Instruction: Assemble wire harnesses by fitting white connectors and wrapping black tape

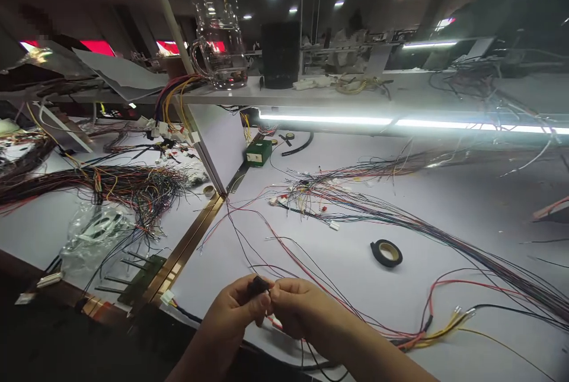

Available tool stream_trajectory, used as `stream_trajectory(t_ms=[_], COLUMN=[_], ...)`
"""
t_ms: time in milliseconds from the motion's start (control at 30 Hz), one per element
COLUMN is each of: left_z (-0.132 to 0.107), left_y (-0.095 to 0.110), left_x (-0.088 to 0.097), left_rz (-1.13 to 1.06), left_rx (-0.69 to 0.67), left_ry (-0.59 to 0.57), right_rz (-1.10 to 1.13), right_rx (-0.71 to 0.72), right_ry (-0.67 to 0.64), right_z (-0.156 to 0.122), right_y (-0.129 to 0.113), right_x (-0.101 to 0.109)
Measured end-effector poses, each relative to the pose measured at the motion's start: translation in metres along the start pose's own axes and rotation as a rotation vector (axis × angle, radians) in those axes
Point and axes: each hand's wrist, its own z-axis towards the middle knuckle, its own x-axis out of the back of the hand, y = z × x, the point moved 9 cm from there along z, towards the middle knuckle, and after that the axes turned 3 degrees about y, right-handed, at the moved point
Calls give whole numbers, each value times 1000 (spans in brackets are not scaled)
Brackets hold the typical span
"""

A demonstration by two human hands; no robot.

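Note:
My left hand is closed on a small black connector, gripped between thumb and fingers near the bench's front edge. Against it, my right hand pinches thumb and forefinger together; what lies between those fingertips is too small to make out. Thin dark wires hang below the right hand. Red and black wires run across the white bench just behind both hands. To the left, a white connector on a dark cable lies at the bench edge.
A roll of black tape lies right of centre. Behind it stretches a long wire bundle with loose ends. Yellow wires with metal terminals lie front right. A green box stands by the divider; a glass mug sits on the shelf.

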Motion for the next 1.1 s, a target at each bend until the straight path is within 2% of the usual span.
stream_trajectory(t_ms=[67, 133, 267, 333, 500, 567, 667, 700, 767, 833, 867, 933, 1000, 1100], left_z=[2, 5, 15, 22, 39, 43, 43, 42, 39, 36, 33, 29, 24, 17], left_y=[-8, -14, -14, -10, -13, -16, -23, -25, -29, -32, -33, -33, -29, -23], left_x=[3, 8, 28, 38, 57, 60, 61, 60, 58, 55, 53, 51, 52, 52], left_rz=[-57, -94, -156, -165, -304, -380, -477, -485, -447, -352, -295, -191, -126, -121], left_rx=[15, 31, 35, 27, 63, 86, 139, 156, 185, 207, 214, 219, 209, 196], left_ry=[54, 105, 233, 272, 363, 407, 450, 449, 415, 347, 310, 248, 227, 239], right_rz=[-109, -418, -1353, -1543, -1662, -1742, -1789, -1769, -1681, -1565, -1535, -1570, -1692, -1815], right_rx=[19, 79, 469, 587, 574, 526, 379, 321, 228, 171, 170, 224, 309, 323], right_ry=[24, 95, 388, 491, 609, 668, 791, 787, 662, 588, 623, 803, 906, 844], right_z=[2, 6, -6, -25, -91, -120, -164, -176, -190, -195, -196, -192, -178, -143], right_y=[1, 4, -4, 0, -6, -17, -35, -39, -42, -49, -57, -78, -92, -90], right_x=[3, 13, 30, 39, 82, 104, 137, 146, 154, 161, 168, 188, 205, 224])
